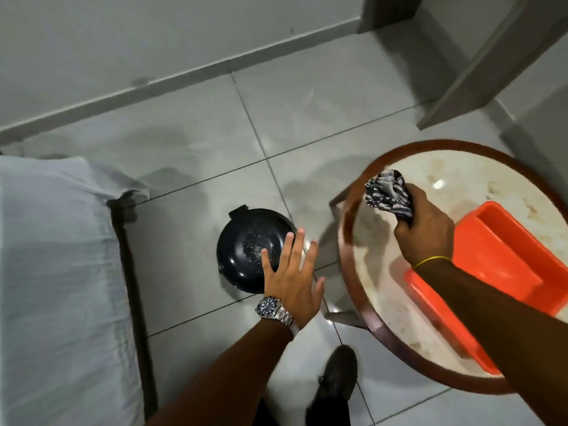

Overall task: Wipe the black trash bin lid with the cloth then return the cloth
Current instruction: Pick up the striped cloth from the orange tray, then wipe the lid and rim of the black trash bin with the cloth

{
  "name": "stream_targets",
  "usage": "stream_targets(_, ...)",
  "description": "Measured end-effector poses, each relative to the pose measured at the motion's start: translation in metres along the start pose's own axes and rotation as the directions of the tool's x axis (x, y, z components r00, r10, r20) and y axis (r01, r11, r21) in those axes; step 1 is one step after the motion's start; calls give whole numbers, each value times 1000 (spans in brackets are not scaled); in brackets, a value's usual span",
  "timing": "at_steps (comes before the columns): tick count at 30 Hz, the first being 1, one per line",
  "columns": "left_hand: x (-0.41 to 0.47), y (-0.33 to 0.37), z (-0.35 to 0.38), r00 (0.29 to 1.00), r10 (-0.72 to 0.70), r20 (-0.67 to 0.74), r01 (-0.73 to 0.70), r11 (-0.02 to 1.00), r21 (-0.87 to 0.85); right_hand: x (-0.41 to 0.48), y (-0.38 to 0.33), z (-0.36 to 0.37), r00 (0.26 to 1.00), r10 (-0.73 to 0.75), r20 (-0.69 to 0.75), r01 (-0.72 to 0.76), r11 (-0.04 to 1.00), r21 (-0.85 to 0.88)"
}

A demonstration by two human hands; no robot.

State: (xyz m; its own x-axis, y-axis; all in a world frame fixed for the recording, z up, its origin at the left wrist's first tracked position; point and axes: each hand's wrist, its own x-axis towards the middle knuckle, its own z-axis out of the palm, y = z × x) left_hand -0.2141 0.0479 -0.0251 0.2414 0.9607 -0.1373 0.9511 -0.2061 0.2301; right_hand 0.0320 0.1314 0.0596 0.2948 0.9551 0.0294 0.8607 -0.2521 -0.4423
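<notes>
The black trash bin lid (pixel 246 244) is round and glossy, with whitish specks near its middle, and stands on the floor tiles below me. My left hand (pixel 292 278), with a metal watch on the wrist, hovers open over the lid's right edge, fingers spread. My right hand (pixel 425 229) is shut on a bunched dark and white patterned cloth (pixel 388 196), held above the left part of the round table (pixel 368 272).
An orange plastic tray (pixel 504 259) lies on the round table with a brown rim, to the right. A bed with a pale sheet (pixel 55 272) fills the left side. A black shoe (pixel 336 379) stands on the tiles below. A wall skirting runs along the back.
</notes>
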Motion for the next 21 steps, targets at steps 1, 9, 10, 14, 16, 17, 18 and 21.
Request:
stream_targets(1, -1, -15, -2, 1000, -31, -4, 31, 1000, -7, 5, -15, 7, 1000, -26, -4, 26, 1000, 10)
stream_targets(9, -30, -151, 24, 968, -251, -13, 251, 968, -17, 33, -122, 112, 955, -277, 109, 274, 961, 41)
stream_targets(10, -31, -165, 28, 962, -272, -5, 272, 962, -9, 35, -131, 125, 942, -313, 120, 311, 950, 38)
stream_targets(14, -31, -218, 72, 940, -340, 16, 340, 941, -1, 34, -155, 204, 876, -457, 152, 459, 888, 27)
stream_targets(16, -25, -235, 101, 929, -370, 28, 370, 929, -17, 31, -160, 245, 847, -500, 178, 503, 863, 31)
stream_targets(17, -21, -240, 114, 923, -383, 26, 383, 923, -31, 31, -161, 263, 838, -512, 190, 516, 856, 34)
stream_targets(18, -17, -245, 127, 923, -384, 26, 385, 922, -50, 29, -161, 280, 828, -518, 214, 524, 851, 36)
stream_targets(21, -2, -251, 162, 938, -345, 27, 346, 933, -98, 23, -156, 325, 827, -501, 253, 512, 858, 25)
